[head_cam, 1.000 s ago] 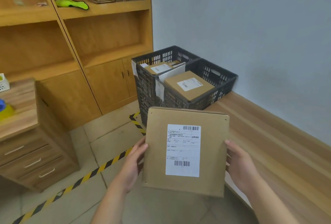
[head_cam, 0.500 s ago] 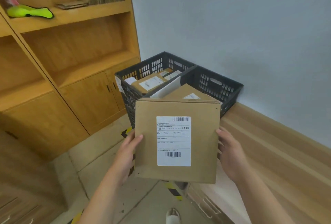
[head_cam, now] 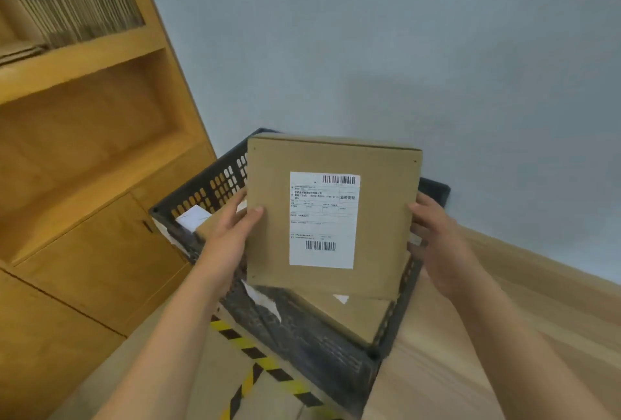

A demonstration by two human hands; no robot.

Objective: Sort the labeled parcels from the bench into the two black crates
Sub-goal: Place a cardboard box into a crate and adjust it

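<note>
Placing is the step in hand: the left grip (head_cam: 232,235) and right grip (head_cam: 437,238) pinch the labeled parcel (head_cam: 268,251) by its side edges, upright over the black crates (head_cam: 302,345), so next it likely needs tipping flat and lowering onto the box (head_cam: 346,319) in the nearer one.

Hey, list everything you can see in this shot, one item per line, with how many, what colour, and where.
held parcel: one, brown with white label, above the crates
black crates: two, black, side by side under the held parcel
parcels in crates: at least two, brown, partly hidden
shelf cabinet: one, yellow wood, left
flat cardboard stack: one, brown, upper shelf
bench: one, light wood, lower right
hazard tape: one strip, yellow-black, floor
wall: one, grey-blue, behind
left hand: one, grips parcel's left edge
right hand: one, holds parcel's right edge
</note>
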